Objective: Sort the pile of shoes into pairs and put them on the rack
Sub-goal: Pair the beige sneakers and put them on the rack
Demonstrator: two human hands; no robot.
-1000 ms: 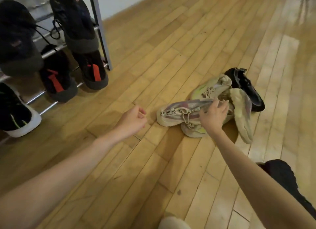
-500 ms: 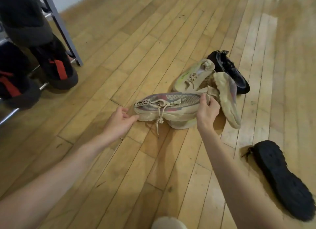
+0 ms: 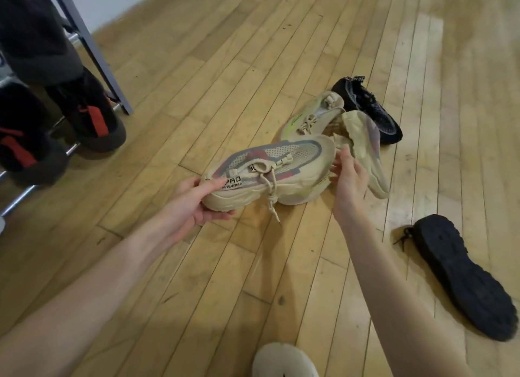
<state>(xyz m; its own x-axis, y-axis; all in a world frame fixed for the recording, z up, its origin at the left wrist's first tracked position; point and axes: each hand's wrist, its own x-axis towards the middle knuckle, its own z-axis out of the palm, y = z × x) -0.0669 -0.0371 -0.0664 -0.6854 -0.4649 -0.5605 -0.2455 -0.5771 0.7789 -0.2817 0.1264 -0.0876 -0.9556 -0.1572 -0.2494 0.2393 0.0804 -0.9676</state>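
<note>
A beige mesh sneaker (image 3: 284,168) with pink and grey trim is lifted just above the floor. My left hand (image 3: 197,203) grips its heel, thumb over the collar. My right hand (image 3: 349,181) is at its toe with relaxed fingers, touching or just off it. Behind lie a beige sneaker with a green stripe (image 3: 312,117), a beige sneaker on its side (image 3: 368,148) and a black knit shoe (image 3: 368,109). The metal shoe rack (image 3: 92,50) stands at the left with dark shoes on it.
A black shoe (image 3: 461,275) lies sole up on the wooden floor at the right. A pale shoe toe (image 3: 281,359) shows at the bottom edge. Black shoes with red tabs (image 3: 92,114) sit on the rack's lower rails.
My left hand has reached the sneaker's heel and taken hold of it. My right hand has loosened its grip and slid to the toe. The sneaker is lifted and turned.
</note>
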